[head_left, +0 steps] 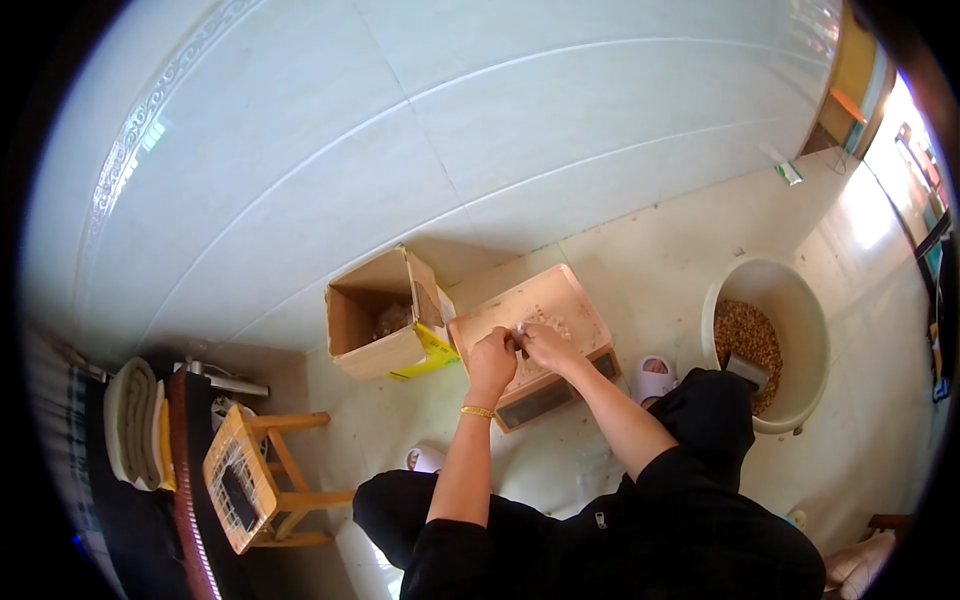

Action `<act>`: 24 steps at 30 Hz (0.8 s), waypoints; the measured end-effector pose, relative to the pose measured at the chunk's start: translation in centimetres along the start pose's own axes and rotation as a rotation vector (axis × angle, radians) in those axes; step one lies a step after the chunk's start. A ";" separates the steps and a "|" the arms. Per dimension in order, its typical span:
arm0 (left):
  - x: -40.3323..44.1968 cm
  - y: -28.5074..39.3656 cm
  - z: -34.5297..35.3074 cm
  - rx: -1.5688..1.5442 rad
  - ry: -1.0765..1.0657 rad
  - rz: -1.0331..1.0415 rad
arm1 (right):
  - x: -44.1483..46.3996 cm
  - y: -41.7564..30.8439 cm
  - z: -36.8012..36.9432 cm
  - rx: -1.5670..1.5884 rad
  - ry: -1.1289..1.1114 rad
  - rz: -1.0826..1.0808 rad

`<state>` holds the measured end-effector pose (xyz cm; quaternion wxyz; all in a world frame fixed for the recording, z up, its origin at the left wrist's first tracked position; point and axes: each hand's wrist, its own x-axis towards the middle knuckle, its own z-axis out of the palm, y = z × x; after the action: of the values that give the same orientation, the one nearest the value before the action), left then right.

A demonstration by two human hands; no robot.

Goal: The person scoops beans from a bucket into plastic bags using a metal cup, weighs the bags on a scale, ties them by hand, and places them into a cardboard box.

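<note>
My left hand (492, 358), with a gold bracelet (478, 411) at its wrist, meets my right hand (546, 346) above a low box-like stand (562, 285) with a pale pinkish top. The fingers of both hands are closed in a pinch around something small and whitish (519, 329), too small to name. Little light-coloured bits (548, 318) lie scattered on the stand's top, just beyond my right hand.
Left of the stand sits an opened cardboard box (372, 352) with some contents. To the right, a large pale bucket (808, 352) holds brown grain-like pieces (742, 335) and a grey scoop-like object (745, 372). A tipped wooden stool (287, 500) is at lower left.
</note>
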<state>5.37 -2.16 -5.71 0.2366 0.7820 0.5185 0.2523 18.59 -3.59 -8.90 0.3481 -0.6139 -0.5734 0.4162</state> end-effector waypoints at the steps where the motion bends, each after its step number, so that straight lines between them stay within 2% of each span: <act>1: 0.0 -0.2 0.2 0.029 -0.034 0.012 | -0.2 -0.2 -0.2 -0.003 -0.004 0.001; 3: -0.2 -0.1 0.3 0.055 -0.065 0.017 | -0.6 -0.7 -0.7 0.058 -0.047 0.152; 5: -0.4 0.2 0.2 0.050 -0.060 0.055 | -0.8 -1.1 -0.9 0.055 -0.034 0.119; 10: -0.1 0.4 0.1 0.111 -0.035 -0.004 | -0.4 0.1 -0.3 0.089 -0.022 0.090; 12: 0.0 0.4 0.3 0.098 -0.006 -0.030 | -0.4 0.4 -0.1 0.042 0.113 0.026; 13: 0.1 0.6 0.3 0.043 0.040 -0.046 | -0.3 0.6 -0.2 0.043 0.113 0.027; 15: 0.3 0.5 0.6 -0.012 0.086 -0.064 | 0.1 1.4 -0.5 0.270 0.140 0.172; 16: 0.4 0.4 0.8 -0.195 0.051 -0.107 | 0.4 1.9 -0.6 0.272 0.140 0.174; 17: 0.6 0.3 1.0 -0.378 0.013 -0.149 | 0.6 2.4 -0.8 0.442 0.095 0.194; 18: 0.8 -0.4 1.6 -0.378 0.008 -0.146 | 0.7 2.8 -1.0 0.611 0.051 0.211; 20: 1.0 -1.9 2.9 -0.644 0.048 -0.109 | -0.3 1.3 -2.2 0.735 0.071 0.267; 21: 0.8 -2.1 3.3 -0.646 0.046 -0.107 | -0.6 1.0 -2.6 0.856 0.086 0.321; 23: 0.2 -2.5 4.1 -0.280 -0.017 0.044 | -0.9 0.6 -3.1 0.857 0.047 0.300; 24: -0.1 -1.8 4.1 -0.285 -0.019 0.046 | -0.9 1.0 -3.2 0.858 0.004 0.279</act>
<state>6.69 -2.03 -9.95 0.3443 0.7545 0.4571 0.3212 21.94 -4.42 -8.38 0.5128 -0.4862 -0.2599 0.6581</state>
